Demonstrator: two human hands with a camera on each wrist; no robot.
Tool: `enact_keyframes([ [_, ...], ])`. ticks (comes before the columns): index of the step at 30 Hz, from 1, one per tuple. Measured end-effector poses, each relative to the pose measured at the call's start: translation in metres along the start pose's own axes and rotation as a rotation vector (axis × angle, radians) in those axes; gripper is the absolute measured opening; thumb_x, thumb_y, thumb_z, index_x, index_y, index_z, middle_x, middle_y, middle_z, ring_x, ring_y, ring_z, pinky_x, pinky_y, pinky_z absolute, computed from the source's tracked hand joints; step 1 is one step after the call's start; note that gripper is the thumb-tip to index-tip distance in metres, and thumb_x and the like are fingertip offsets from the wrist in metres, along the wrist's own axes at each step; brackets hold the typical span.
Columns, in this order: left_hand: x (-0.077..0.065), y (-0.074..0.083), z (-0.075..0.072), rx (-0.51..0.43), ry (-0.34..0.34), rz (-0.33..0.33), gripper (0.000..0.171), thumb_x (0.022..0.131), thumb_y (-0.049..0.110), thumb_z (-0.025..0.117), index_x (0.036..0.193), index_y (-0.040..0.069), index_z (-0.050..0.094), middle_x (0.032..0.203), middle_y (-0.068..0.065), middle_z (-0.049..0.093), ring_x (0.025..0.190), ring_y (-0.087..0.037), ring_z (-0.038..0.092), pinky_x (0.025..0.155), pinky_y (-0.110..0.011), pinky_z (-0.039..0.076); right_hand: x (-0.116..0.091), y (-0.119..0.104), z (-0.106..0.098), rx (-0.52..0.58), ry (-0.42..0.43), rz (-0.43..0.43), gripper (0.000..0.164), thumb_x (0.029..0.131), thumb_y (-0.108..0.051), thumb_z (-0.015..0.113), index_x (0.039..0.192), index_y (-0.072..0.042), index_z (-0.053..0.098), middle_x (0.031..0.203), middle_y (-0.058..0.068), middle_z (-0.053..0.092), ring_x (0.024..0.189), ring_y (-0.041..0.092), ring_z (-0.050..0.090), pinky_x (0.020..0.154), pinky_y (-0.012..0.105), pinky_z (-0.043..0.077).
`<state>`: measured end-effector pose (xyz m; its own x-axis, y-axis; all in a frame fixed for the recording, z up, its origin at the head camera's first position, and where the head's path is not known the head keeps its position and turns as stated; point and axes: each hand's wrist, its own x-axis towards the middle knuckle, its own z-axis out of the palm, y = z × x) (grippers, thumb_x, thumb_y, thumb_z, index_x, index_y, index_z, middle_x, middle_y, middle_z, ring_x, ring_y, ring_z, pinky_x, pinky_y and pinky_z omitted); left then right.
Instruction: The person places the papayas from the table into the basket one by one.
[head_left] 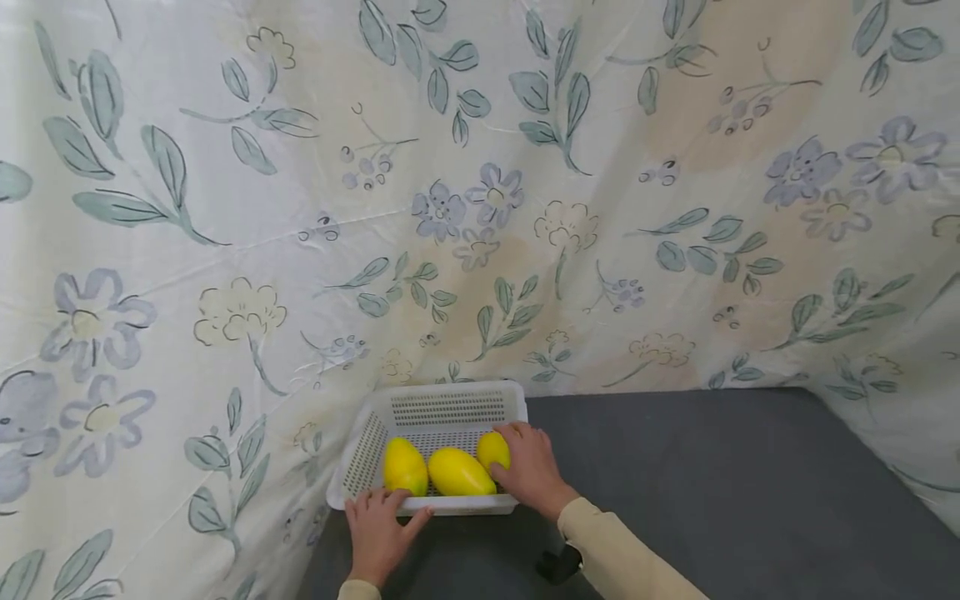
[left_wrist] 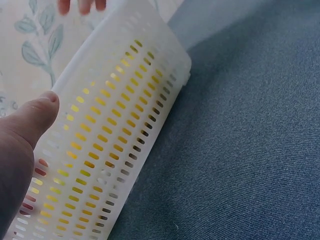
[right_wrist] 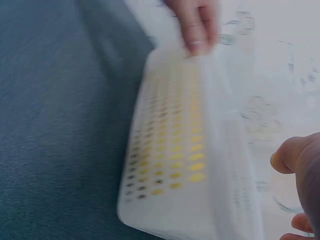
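Observation:
A white slotted plastic basket (head_left: 450, 398) holds a yellow mango (head_left: 405, 467) on the left, a second mango (head_left: 459, 472) in the middle and a third (head_left: 491, 450) on the right. My left hand (head_left: 378, 527) grips the basket's near rim at the left, its thumb (left_wrist: 42, 112) outside the wall and its fingers inside. My right hand (head_left: 528, 467) is over the right end of the basket, partly covering the third mango. In the right wrist view its thumb (right_wrist: 292, 155) and fingers are spread apart, with no fruit visible between them.
The basket stands on a dark grey tabletop (head_left: 697, 483), against a floral curtain (head_left: 480, 250) at the back and left. A small black object (head_left: 558, 565) shows beside the right wrist.

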<state>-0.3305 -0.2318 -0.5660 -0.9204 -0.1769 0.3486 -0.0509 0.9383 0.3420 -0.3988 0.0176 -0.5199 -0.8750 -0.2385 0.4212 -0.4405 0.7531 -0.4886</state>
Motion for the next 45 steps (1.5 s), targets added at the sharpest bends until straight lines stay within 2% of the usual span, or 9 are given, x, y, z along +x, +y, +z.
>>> enact_keyframes([
  [4, 0.0, 0.002, 0.002, -0.01, 0.004, 0.017, 0.051, 0.078, 0.056, 0.08, 0.102, 0.012, 0.075, 0.105, -0.016, 0.068, 0.114, -0.042, 0.051, 0.108, -0.075, 0.023, -0.008, 0.019, -0.023, 0.033, 0.067, 0.062, 0.05, 0.086, -0.021, 0.079, 0.132, -0.008, 0.063, 0.13, 0.017, 0.062, 0.119, 0.037, 0.059, 0.107, 0.064, 0.041],
  [7, 0.001, 0.002, 0.003, -0.022, 0.009, 0.032, 0.05, 0.078, 0.055, 0.081, 0.102, 0.012, 0.076, 0.104, -0.016, 0.068, 0.112, -0.041, 0.051, 0.108, -0.075, 0.023, -0.02, 0.039, -0.042, 0.068, 0.085, 0.135, 0.054, 0.087, -0.021, 0.079, 0.136, -0.008, 0.061, 0.137, 0.019, 0.059, 0.125, 0.04, 0.057, 0.109, 0.067, 0.038],
  [12, 0.005, -0.002, 0.003, -0.044, -0.017, 0.03, 0.051, 0.08, 0.055, 0.08, 0.105, 0.011, 0.077, 0.109, -0.017, 0.069, 0.115, -0.043, 0.051, 0.108, -0.075, 0.02, -0.049, 0.078, -0.07, 0.09, 0.108, 0.211, 0.057, 0.09, -0.02, 0.076, 0.141, -0.006, 0.056, 0.142, 0.024, 0.053, 0.129, 0.045, 0.054, 0.104, 0.069, 0.039],
  [17, 0.01, -0.003, 0.001, -0.046, -0.063, 0.016, 0.055, 0.08, 0.056, 0.079, 0.108, 0.008, 0.075, 0.113, -0.021, 0.068, 0.119, -0.048, 0.05, 0.108, -0.079, 0.016, -0.082, 0.112, -0.094, 0.031, 0.146, 0.244, 0.057, 0.09, -0.018, 0.076, 0.141, -0.003, 0.055, 0.14, 0.028, 0.054, 0.125, 0.047, 0.055, 0.095, 0.066, 0.047],
  [22, 0.01, -0.006, -0.002, -0.042, -0.086, 0.001, 0.057, 0.08, 0.056, 0.079, 0.109, 0.008, 0.075, 0.113, -0.021, 0.068, 0.119, -0.049, 0.049, 0.109, -0.078, 0.015, -0.111, 0.135, -0.116, -0.022, 0.107, 0.349, 0.058, 0.089, -0.02, 0.077, 0.14, -0.001, 0.055, 0.139, 0.031, 0.054, 0.124, 0.049, 0.055, 0.092, 0.067, 0.047],
  [27, 0.014, -0.012, -0.004, -0.038, -0.111, -0.031, 0.059, 0.081, 0.057, 0.078, 0.111, 0.006, 0.074, 0.116, -0.022, 0.066, 0.121, -0.048, 0.046, 0.11, -0.075, 0.013, -0.123, 0.151, -0.13, -0.031, 0.049, 0.441, 0.061, 0.091, -0.025, 0.074, 0.143, -0.001, 0.052, 0.142, 0.033, 0.049, 0.127, 0.05, 0.051, 0.094, 0.067, 0.046],
  [39, 0.022, -0.016, -0.011, -0.014, -0.159, -0.037, 0.058, 0.082, 0.057, 0.077, 0.111, 0.007, 0.073, 0.115, -0.022, 0.066, 0.122, -0.051, 0.047, 0.107, -0.074, 0.018, -0.134, 0.168, -0.148, -0.095, 0.073, 0.465, 0.062, 0.09, -0.025, 0.072, 0.142, 0.001, 0.05, 0.14, 0.036, 0.047, 0.125, 0.054, 0.05, 0.094, 0.069, 0.044],
  [41, 0.024, -0.018, -0.012, 0.009, -0.171, -0.036, 0.06, 0.082, 0.059, 0.076, 0.114, 0.008, 0.073, 0.119, -0.023, 0.066, 0.123, -0.052, 0.048, 0.108, -0.076, 0.019, -0.134, 0.169, -0.147, -0.121, 0.097, 0.449, 0.062, 0.089, -0.025, 0.074, 0.139, 0.002, 0.052, 0.138, 0.037, 0.049, 0.123, 0.054, 0.051, 0.092, 0.069, 0.045],
  [45, 0.024, -0.019, -0.017, 0.031, -0.181, -0.014, 0.064, 0.084, 0.06, 0.073, 0.122, 0.009, 0.07, 0.128, -0.024, 0.063, 0.127, -0.055, 0.046, 0.108, -0.077, 0.021, -0.136, 0.172, -0.148, -0.201, 0.193, 0.366, 0.059, 0.081, -0.021, 0.081, 0.131, 0.004, 0.058, 0.128, 0.036, 0.057, 0.113, 0.052, 0.057, 0.087, 0.068, 0.046],
])
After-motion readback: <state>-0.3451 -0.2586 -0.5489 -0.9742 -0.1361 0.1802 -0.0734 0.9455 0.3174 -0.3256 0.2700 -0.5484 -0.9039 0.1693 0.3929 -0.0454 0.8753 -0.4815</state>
